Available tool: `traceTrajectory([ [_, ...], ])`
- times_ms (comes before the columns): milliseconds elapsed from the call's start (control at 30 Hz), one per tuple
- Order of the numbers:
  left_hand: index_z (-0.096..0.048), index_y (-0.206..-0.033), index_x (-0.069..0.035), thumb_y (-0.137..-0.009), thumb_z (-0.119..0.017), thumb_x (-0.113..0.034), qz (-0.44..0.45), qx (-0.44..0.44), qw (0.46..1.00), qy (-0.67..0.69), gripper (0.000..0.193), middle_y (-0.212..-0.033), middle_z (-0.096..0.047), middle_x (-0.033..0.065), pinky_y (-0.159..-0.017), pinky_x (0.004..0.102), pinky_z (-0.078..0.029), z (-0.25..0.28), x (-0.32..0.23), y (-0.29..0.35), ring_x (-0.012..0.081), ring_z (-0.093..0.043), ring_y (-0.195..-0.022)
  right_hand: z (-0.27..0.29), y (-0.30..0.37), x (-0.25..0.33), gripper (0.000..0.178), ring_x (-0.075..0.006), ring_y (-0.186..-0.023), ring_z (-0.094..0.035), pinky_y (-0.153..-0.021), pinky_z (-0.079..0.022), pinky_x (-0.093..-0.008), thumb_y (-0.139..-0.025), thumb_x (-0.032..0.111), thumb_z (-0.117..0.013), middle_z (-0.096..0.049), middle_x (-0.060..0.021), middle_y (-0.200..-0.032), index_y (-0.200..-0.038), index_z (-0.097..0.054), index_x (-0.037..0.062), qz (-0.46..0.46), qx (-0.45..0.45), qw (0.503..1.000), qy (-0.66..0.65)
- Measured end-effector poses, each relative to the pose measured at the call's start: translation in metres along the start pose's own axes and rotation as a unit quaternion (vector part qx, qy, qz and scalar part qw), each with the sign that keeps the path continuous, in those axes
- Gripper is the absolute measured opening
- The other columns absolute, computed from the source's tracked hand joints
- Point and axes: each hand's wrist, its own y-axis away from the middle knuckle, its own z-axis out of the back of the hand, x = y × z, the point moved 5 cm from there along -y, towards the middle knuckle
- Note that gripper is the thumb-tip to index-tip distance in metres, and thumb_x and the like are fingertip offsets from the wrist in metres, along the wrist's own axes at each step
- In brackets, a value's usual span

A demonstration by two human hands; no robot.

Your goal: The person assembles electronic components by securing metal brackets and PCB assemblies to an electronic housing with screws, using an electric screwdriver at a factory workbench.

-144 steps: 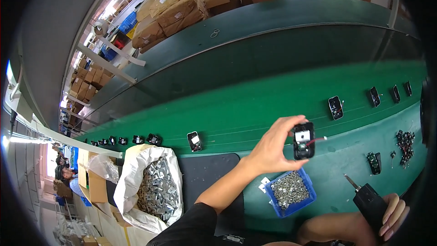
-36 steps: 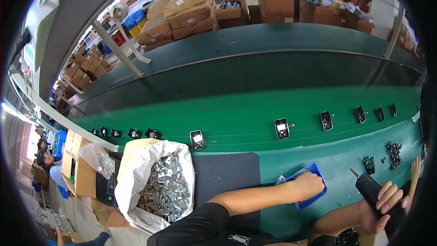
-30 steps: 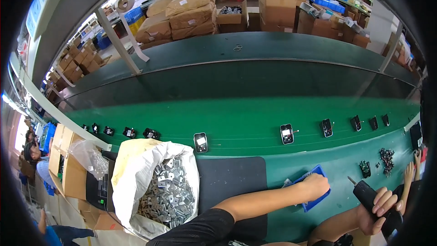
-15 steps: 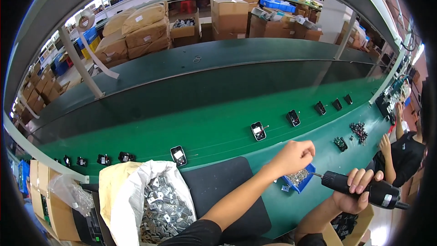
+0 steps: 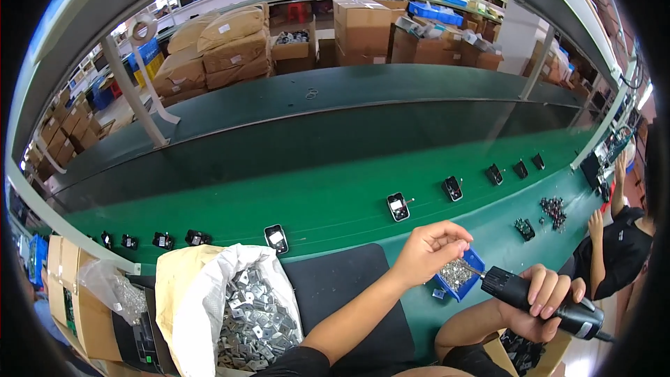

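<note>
My right hand is wrapped round a black electric screwdriver, whose thin bit points left over a blue tray of small metal screws. Beside the bit's tip, above the tray, is my left hand, thumb and forefinger pinched together. Whatever may be between those fingertips is too small to make out. In front of me a row of small black devices lies along the green belt, among them one with a white panel and another farther left.
An open white sack of metal plates stands left of a black mat. On the right lie a circuit board and a heap of small parts, near a co-worker's arm. An open carton sits below the screwdriver.
My left hand has shifted slightly left and down, its fingers loosening from a tighter curl. The screwdriver has moved a little left, bringing its bit closer to the left fingertips.
</note>
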Motion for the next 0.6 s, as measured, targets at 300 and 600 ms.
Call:
traceTrajectory([
  [300, -0.058, -0.101, -0.002, -0.089, -0.057, -0.006, 0.025, -0.038, 0.999, -0.013, 0.014, -0.093, -0.068, 0.0140, -0.067, 0.0271, -0.054, -0.002, 0.017, -0.005, 0.0167, -0.066, -0.080, 0.012, -0.011, -0.009, 0.038, -0.0093, -0.057, -0.048, -0.059, -0.039, -0.0231, -0.076, 0.005, -0.066, -0.049, 0.0008, -0.066, -0.108, -0.047, 0.0050, -0.036, 0.008, 0.999, -0.031],
  [600, -0.059, -0.098, 0.002, -0.087, -0.061, -0.004, -0.015, -0.064, 0.998, -0.016, 0.013, -0.093, -0.067, 0.0217, -0.062, 0.0313, -0.056, 0.002, 0.023, -0.007, 0.0233, -0.068, -0.073, 0.030, -0.018, -0.005, 0.039, -0.0147, -0.057, -0.058, -0.055, -0.047, -0.0276, -0.081, 0.015, -0.069, -0.059, 0.0001, -0.070, -0.109, -0.042, 0.0140, -0.054, 0.025, 0.997, 0.041],
])
